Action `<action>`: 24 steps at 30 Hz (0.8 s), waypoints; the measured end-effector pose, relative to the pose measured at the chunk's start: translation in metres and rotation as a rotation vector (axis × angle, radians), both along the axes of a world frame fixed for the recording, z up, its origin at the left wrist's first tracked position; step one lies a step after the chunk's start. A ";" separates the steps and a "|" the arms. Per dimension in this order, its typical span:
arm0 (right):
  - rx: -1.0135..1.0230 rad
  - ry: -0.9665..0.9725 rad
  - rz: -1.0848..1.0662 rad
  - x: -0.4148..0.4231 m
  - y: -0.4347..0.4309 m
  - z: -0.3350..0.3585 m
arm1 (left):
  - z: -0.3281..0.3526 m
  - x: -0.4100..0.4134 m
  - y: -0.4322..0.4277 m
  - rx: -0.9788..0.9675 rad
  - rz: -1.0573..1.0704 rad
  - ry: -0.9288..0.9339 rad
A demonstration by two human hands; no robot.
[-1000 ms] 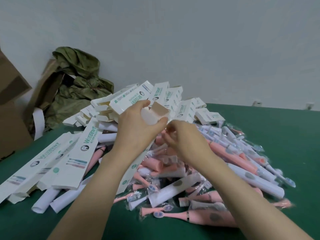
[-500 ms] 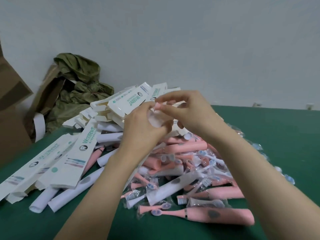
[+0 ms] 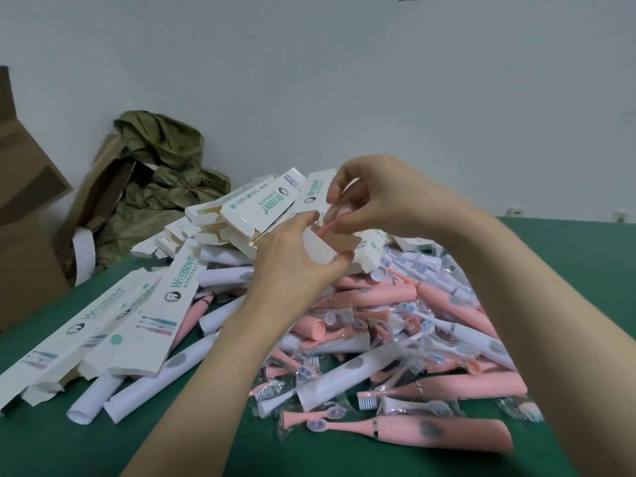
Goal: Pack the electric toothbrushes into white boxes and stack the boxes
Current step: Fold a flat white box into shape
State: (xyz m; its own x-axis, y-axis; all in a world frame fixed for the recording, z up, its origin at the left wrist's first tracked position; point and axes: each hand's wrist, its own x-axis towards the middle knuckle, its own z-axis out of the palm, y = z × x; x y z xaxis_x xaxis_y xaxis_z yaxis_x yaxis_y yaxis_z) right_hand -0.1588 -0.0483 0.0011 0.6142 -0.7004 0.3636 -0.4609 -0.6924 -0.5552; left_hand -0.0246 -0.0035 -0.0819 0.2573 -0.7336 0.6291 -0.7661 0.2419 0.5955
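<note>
Head view over a green worktop [image 3: 585, 270] that carries a heap of toothbrushes [image 3: 395, 332], pink and white, many of the loose brush heads in clear wrappers.

Above the far crest of the heap, the left hand [image 3: 296, 270] grips a white box [image 3: 318, 251], with fingers curled round its walls. The open end of the box faces up and to the right, and brown inner card shows at its mouth. The rest of the box is hidden by the hand.

The right hand [image 3: 382, 197], just above and right of that mouth, pinches a pink toothbrush [image 3: 332, 222] between thumb and fingertips. Its long axis runs on a slant: the bristle end is up and right at the fingertips, and the lower end is at the box mouth. How far it enters cannot be told.

At the near edge of the heap lies a pink handle [image 3: 447, 433], with its long axis across the view and its brush head to the left.

Left of the heap lie flat printed cartons [image 3: 113, 325], lengthwise away from the viewer. Behind the heap is a loose stack of filled boxes [image 3: 261, 204]. Far left of the heap are olive-green wrapping [image 3: 161, 173] and a brown cardboard carton [image 3: 24, 235].
</note>
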 end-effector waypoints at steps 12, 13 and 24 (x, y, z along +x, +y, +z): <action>-0.223 -0.379 -0.216 0.004 0.001 -0.052 | -0.005 -0.003 -0.002 -0.004 0.011 -0.002; -0.218 -0.463 -0.237 0.007 0.003 -0.057 | -0.004 -0.003 -0.001 -0.011 0.015 -0.001; -0.252 -0.192 -0.065 0.026 0.018 -0.050 | 0.010 0.008 0.009 0.019 0.031 0.045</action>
